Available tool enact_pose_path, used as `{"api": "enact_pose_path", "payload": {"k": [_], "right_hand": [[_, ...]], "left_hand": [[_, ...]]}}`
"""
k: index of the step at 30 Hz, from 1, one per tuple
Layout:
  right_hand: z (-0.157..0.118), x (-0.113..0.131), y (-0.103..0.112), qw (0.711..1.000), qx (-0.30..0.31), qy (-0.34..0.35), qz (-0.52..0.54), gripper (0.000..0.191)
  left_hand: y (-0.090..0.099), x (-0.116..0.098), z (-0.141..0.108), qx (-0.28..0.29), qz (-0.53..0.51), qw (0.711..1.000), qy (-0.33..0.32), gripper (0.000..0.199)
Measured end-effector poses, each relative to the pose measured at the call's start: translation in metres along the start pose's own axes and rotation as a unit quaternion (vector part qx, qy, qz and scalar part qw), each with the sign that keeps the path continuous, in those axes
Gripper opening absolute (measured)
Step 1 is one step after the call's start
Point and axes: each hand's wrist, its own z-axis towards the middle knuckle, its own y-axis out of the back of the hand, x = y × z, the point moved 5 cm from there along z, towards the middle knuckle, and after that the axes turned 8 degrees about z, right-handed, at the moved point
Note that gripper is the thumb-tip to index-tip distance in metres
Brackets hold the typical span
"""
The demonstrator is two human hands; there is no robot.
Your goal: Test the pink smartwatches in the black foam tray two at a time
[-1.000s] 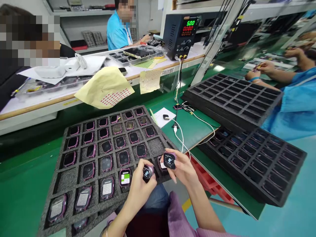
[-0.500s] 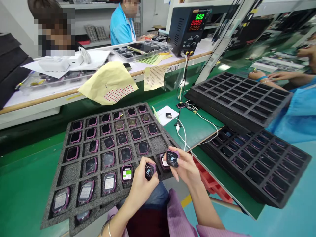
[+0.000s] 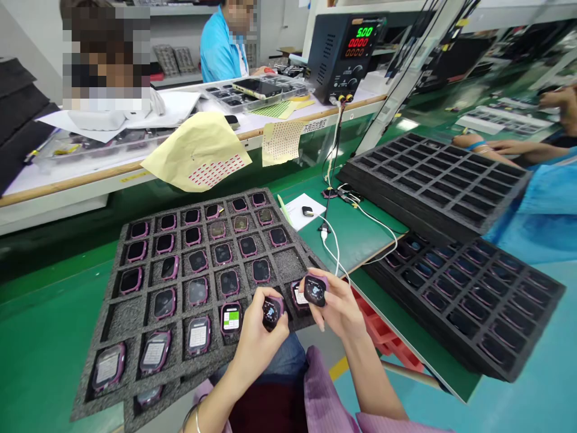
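Note:
My left hand (image 3: 260, 340) is closed around a purple-framed smartwatch (image 3: 271, 313), its dark screen lit with a small blue-white figure. In my right hand (image 3: 339, 307) a second smartwatch (image 3: 315, 290) is pinched between thumb and fingers, showing a similar picture. Both are held up over the near right corner of a grey foam tray (image 3: 125, 319). Many purple-framed watches lie in its compartments, one with a green and white screen (image 3: 231, 318). Just behind my right hand's watch, another watch with a white screen (image 3: 299, 296) is partly hidden.
Black foam trays (image 3: 433, 174) are stacked on the right, above another tray of watches (image 3: 469, 294). White cables (image 3: 337, 240) run across the green bench near a white paper (image 3: 306, 207). A power supply (image 3: 342, 57) stands on the shelf. Co-workers sit beyond and at right.
Both hands keep hold of their watches in nearly the same place. The watch in my left hand has turned slightly, and its screen shows more fully.

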Motion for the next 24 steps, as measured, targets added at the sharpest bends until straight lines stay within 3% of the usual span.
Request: {"api": "enact_pose_path", "payload": {"k": [13, 18, 21, 24], "right_hand": [[-0.002, 0.003, 0.001, 0.999, -0.044, -0.004, -0.017, 0.038], [0.001, 0.006, -0.004, 1.000, -0.012, 0.003, -0.009, 0.034], [0.002, 0.007, -0.007, 1.000, -0.005, -0.007, -0.007, 0.033], [0.001, 0.008, -0.010, 1.000, -0.001, -0.031, -0.006, 0.039]], "left_hand": [[0.003, 0.003, -0.002, -0.020, -0.023, 1.000, 0.003, 0.019], [0.005, 0.004, -0.002, -0.035, -0.038, 0.999, 0.011, 0.016], [0.000, 0.009, -0.002, -0.007, -0.081, 0.995, 0.049, 0.018], [-0.004, 0.012, -0.003, 0.029, -0.156, 0.984, 0.077, 0.033]]}}
